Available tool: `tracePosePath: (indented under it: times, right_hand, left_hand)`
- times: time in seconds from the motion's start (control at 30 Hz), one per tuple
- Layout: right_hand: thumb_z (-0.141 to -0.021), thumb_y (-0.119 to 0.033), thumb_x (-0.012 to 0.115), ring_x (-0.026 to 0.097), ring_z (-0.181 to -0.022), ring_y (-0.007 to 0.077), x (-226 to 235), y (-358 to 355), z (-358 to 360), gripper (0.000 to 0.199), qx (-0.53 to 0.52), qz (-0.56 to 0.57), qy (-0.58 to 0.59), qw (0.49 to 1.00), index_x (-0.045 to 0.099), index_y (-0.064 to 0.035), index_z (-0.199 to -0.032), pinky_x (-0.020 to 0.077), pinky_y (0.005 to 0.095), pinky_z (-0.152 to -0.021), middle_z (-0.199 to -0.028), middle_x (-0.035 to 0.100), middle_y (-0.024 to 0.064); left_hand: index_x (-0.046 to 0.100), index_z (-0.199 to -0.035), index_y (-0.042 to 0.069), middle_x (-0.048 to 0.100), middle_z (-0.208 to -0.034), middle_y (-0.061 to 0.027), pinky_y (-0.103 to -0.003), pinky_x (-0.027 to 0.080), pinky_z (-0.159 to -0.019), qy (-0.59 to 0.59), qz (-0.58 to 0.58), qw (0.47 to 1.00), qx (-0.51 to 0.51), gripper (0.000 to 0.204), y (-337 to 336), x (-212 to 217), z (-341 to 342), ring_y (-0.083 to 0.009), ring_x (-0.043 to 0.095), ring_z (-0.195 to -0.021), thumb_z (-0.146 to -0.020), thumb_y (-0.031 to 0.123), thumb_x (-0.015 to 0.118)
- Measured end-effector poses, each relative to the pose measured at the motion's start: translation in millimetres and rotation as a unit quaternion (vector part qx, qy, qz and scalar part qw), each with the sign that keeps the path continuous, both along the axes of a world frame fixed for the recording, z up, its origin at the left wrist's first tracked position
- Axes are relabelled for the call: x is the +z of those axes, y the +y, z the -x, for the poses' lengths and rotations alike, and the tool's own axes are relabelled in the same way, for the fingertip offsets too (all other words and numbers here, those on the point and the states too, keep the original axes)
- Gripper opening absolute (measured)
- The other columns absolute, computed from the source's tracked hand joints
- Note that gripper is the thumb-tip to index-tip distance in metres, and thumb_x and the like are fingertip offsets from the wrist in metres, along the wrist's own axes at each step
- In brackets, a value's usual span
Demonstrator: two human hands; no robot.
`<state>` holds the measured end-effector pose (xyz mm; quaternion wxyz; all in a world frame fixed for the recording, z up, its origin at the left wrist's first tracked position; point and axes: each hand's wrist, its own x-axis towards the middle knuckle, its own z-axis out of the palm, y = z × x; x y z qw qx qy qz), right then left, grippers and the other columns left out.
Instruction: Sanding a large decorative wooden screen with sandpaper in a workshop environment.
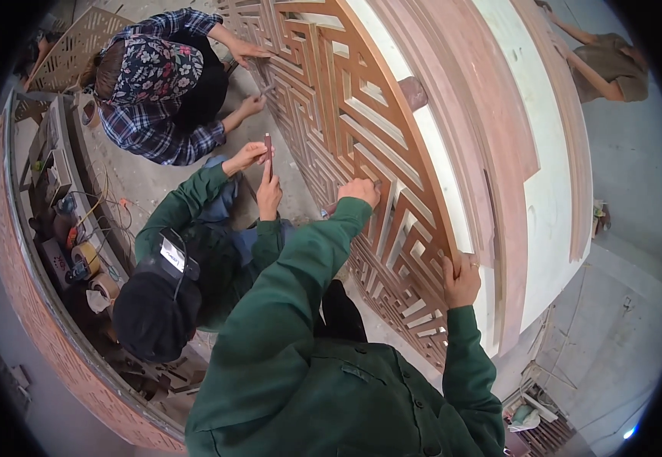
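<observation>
A large lattice panel (425, 145) of brown wood, cut in an angular geometric pattern, stretches in front of me. My left hand (360, 192) is closed against its openwork, about mid-panel. Whatever its curled fingers hold is mostly hidden; only a small dark bit shows beside them. My right hand (462, 282) grips the panel's near right edge, its thumb on the brown frame. Right behind that edge stand pale boards (510, 114), pinkish-brown and whitish. A small reddish-brown block (413, 93) sits against the frame's edge, farther along.
At my left crouches a person in a black cap (156, 320), holding up a small dark red stick (268, 146). Beyond, a person in a plaid shirt (144, 129) works at the panel. A bench (114, 251) with tools, cords and tape rolls runs along the left. Another person (613, 68) stands far right.
</observation>
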<state>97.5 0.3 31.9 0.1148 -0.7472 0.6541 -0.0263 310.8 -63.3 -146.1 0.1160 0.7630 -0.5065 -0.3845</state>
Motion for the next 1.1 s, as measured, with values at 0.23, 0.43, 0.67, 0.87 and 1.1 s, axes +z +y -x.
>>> tracePosePath:
  times: [0.23,0.43,0.67,0.87,1.1]
  right_hand:
    - [-0.078,-0.025,0.061,0.055,-0.07,0.0295,0,-5,-2,0.023,0.003,0.02,-0.009,1.0,0.058,-0.0083,-0.094,0.0455,0.0359,-0.059,-0.082,0.053,0.0105]
    - [-0.077,-0.026,0.062,0.055,-0.066,0.029,0,-1,-3,0.023,-0.002,0.021,-0.01,1.0,0.058,-0.0086,-0.092,0.0447,0.0357,-0.057,-0.077,0.053,0.0101]
    - [-0.078,-0.027,0.061,0.055,-0.065,0.0292,-3,-1,1,0.022,-0.01,0.018,-0.003,1.0,0.059,-0.0094,-0.091,0.045,0.0356,-0.057,-0.076,0.053,0.0103]
    - [-0.078,-0.027,0.061,0.055,-0.065,0.029,1,-4,-4,0.022,-0.019,0.004,-0.014,1.0,0.059,-0.009,-0.09,0.0445,0.0352,-0.057,-0.076,0.054,0.0103]
    - [-0.078,-0.029,0.062,0.055,-0.064,0.0291,-7,-2,0,0.023,-0.005,0.024,-0.006,1.0,0.06,-0.0088,-0.09,0.0447,0.0357,-0.057,-0.074,0.055,0.0102]
  left_hand:
    - [0.067,-0.079,0.008,0.062,-0.076,-0.0175,-0.043,0.049,-0.068,0.013,-0.031,0.999,0.04,0.037,8,-7,11,-0.0347,0.061,-0.074,-0.08,0.041,0.05]
    - [0.066,-0.08,0.008,0.062,-0.079,-0.0179,-0.043,0.048,-0.071,0.018,-0.053,0.997,0.051,0.042,36,-29,23,-0.0343,0.06,-0.077,-0.081,0.044,0.046]
    - [0.066,-0.074,0.004,0.062,-0.072,-0.0197,-0.043,0.049,-0.068,0.005,0.021,0.999,0.032,0.042,6,-1,5,-0.0352,0.061,-0.072,-0.081,0.04,0.047]
    - [0.066,-0.077,0.006,0.062,-0.075,-0.0188,-0.043,0.048,-0.067,0.018,0.016,0.999,0.041,0.043,8,-14,8,-0.0353,0.061,-0.073,-0.081,0.045,0.048]
    - [0.066,-0.081,0.007,0.063,-0.082,-0.0155,-0.042,0.048,-0.071,0.037,-0.051,0.998,0.012,0.037,43,-48,27,-0.032,0.061,-0.08,-0.079,0.041,0.052]
